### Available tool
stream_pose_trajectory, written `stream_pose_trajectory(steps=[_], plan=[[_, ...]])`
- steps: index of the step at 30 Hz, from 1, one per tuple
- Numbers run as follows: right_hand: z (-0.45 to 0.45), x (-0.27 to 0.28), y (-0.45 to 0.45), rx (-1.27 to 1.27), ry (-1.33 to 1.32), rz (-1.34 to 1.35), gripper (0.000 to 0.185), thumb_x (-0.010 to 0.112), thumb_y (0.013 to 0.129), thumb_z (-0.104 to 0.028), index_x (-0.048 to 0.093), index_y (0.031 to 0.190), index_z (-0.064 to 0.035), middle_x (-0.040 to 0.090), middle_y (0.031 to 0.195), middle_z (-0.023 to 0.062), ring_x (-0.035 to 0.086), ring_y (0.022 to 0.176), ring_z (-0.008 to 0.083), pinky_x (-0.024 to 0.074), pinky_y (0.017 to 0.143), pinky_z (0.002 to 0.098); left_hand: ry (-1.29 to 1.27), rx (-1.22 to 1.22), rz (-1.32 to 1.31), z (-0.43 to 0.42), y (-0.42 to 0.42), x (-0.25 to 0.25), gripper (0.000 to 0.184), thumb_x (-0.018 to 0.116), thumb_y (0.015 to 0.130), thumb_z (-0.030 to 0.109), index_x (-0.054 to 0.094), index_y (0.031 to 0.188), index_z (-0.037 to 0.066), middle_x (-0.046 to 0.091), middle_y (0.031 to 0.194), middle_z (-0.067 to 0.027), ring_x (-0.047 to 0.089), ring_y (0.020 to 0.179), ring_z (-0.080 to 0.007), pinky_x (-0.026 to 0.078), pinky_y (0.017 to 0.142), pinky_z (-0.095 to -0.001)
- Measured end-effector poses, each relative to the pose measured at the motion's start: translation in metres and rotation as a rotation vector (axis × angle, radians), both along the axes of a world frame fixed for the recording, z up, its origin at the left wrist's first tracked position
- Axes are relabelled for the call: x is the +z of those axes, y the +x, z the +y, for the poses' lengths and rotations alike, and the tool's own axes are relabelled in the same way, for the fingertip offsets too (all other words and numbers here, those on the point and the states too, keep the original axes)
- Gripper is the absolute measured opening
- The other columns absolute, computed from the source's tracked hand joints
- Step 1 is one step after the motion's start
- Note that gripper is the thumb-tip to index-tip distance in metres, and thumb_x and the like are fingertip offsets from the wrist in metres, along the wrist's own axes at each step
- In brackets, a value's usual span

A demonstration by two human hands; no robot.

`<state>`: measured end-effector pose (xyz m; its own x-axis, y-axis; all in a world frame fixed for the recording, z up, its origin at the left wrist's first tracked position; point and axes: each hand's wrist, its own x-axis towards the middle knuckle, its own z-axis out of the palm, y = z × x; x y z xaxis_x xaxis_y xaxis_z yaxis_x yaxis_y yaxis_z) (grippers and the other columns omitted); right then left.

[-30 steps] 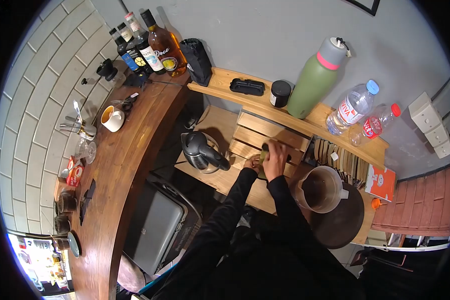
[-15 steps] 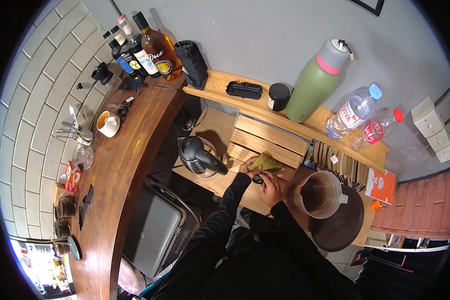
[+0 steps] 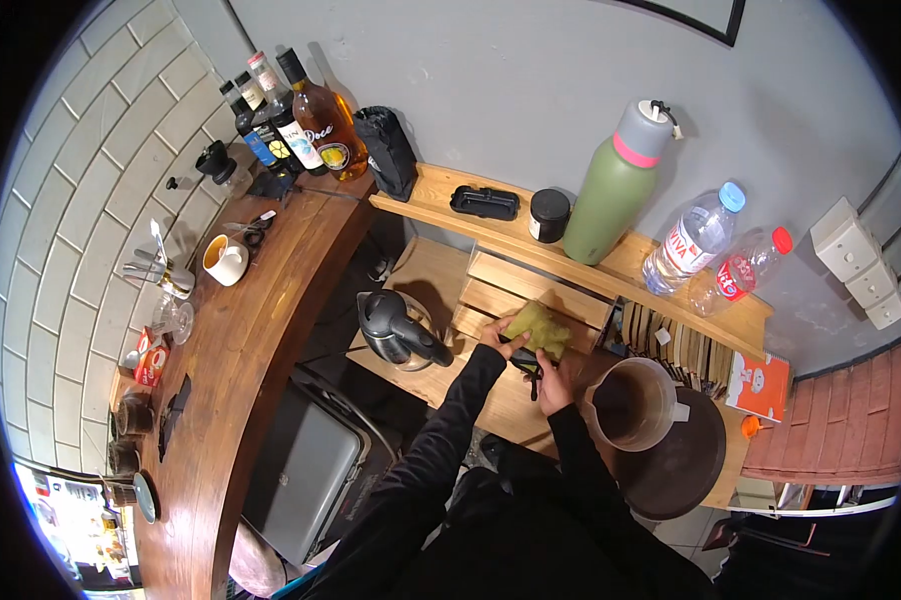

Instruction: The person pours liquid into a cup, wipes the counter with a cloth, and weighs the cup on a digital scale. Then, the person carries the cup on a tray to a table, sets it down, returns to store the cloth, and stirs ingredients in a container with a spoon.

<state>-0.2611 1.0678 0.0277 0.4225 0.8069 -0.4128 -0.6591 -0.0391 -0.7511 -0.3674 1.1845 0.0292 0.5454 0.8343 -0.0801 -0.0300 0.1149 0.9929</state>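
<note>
Over the slatted wooden surface, a crumpled yellow-green, pouch-like item (image 3: 541,328) is between my two hands. My left hand (image 3: 504,337) grips its near left side, with fingers closed on it. At its lower right edge is my right hand (image 3: 554,382), closed around a small black object (image 3: 534,384) whose kind I cannot make out; part of it hangs below the fingers. To the left of my hands stands a black electric kettle (image 3: 401,327).
A clear plastic pitcher (image 3: 635,403) stands on a dark round board (image 3: 679,465) at the right. The shelf behind (image 3: 426,190) carries a green flask (image 3: 616,190) and plastic bottles (image 3: 693,245). A dark wooden counter (image 3: 261,330) curves along the left, with a cup (image 3: 225,260) on it.
The yellow-green item has turned and looks more spread out and crumpled. My right hand has moved slightly down and right, and the black object shows more. The camera view has shifted slightly.
</note>
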Motion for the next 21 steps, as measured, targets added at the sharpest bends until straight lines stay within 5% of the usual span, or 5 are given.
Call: stream_pose_trajectory(steps=[3, 7, 12, 16, 21], plan=[[0.018, -0.009, 0.008, -0.069, -0.014, -0.223, 0.018, 0.062, 0.095, -0.014, 0.056, 0.110, -0.0058, 0.063, 0.099, 0.0033, 0.063, 0.081, 0.0152, 0.0518, 0.056, 0.0310, 0.322, 0.070, 0.051, -0.002, -0.001, 0.009, 0.039, 0.072, 0.085, 0.006, 0.062, 0.122, 0.000, 0.067, 0.113, -0.0091, 0.062, 0.096, -0.0092, 0.050, 0.085, -0.0240], [0.049, 0.000, 0.020, -0.184, 0.130, -0.471, 0.023, 0.063, 0.094, -0.011, 0.058, 0.115, -0.0043, 0.063, 0.106, 0.0040, 0.062, 0.089, 0.0157, 0.0531, 0.059, 0.0312, 0.073, 0.105, -0.114, 0.003, -0.002, -0.008, 0.061, 0.071, 0.086, 0.008, 0.045, 0.141, 0.005, 0.064, 0.119, -0.0136, 0.063, 0.102, -0.0152, 0.050, 0.089, -0.0265], [0.061, 0.037, 0.012, -0.276, -0.007, -0.224, 0.040, 0.054, 0.096, -0.004, 0.039, 0.134, -0.0053, 0.056, 0.119, 0.0077, 0.061, 0.104, 0.0203, 0.0619, 0.071, 0.0348, -0.009, 0.087, 0.007, -0.006, -0.015, -0.005, 0.065, 0.069, 0.088, 0.008, 0.040, 0.146, 0.009, 0.058, 0.129, -0.0160, 0.056, 0.119, -0.0190, 0.051, 0.092, -0.0315], [0.071, -0.044, 0.027, -0.413, 0.026, -0.378, 0.037, 0.057, 0.095, -0.005, 0.043, 0.130, -0.0054, 0.057, 0.116, 0.0105, 0.064, 0.091, 0.0193, 0.0617, 0.068, 0.0343, 0.045, 0.039, -0.015, -0.017, -0.022, -0.009, 0.062, 0.068, 0.090, 0.011, 0.041, 0.145, 0.010, 0.057, 0.133, -0.0120, 0.052, 0.127, -0.0214, 0.051, 0.091, -0.0309], [0.054, -0.013, 0.010, -0.361, 0.066, -0.311, 0.051, 0.063, 0.091, -0.002, 0.030, 0.129, -0.0090, 0.051, 0.111, 0.0117, 0.058, 0.101, 0.0219, 0.0548, 0.067, 0.0279, -0.022, 0.028, 0.051, -0.034, -0.027, 0.006, 0.060, 0.070, 0.090, 0.016, 0.044, 0.144, 0.011, 0.058, 0.130, -0.0163, 0.057, 0.117, -0.0188, 0.051, 0.085, -0.0288]])
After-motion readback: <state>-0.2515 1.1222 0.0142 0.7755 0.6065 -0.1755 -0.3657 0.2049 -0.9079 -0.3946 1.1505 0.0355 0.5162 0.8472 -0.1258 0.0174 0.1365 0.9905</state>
